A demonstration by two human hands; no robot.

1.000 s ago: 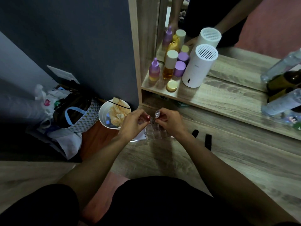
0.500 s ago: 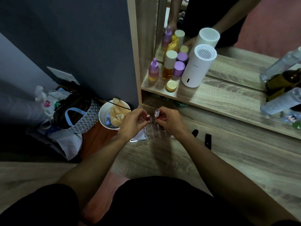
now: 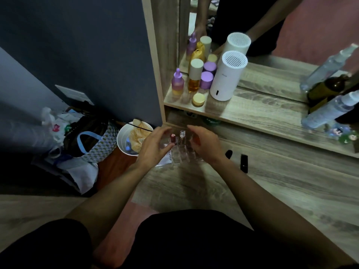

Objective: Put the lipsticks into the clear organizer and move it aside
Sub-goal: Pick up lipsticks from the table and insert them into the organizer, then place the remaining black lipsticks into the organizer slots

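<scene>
Both hands, left and right, hovered spread and empty either side of the clear organizer on the surface, two lipsticks standing in it, apparently just seated.

A: Location type?
B: Home, bedroom vanity corner. Wood-grain dressing table with mirror, cosmetic bottles, white humidifier.
A: Anything else?
B: Tote bag and small bin on floor by dark wall.
</scene>
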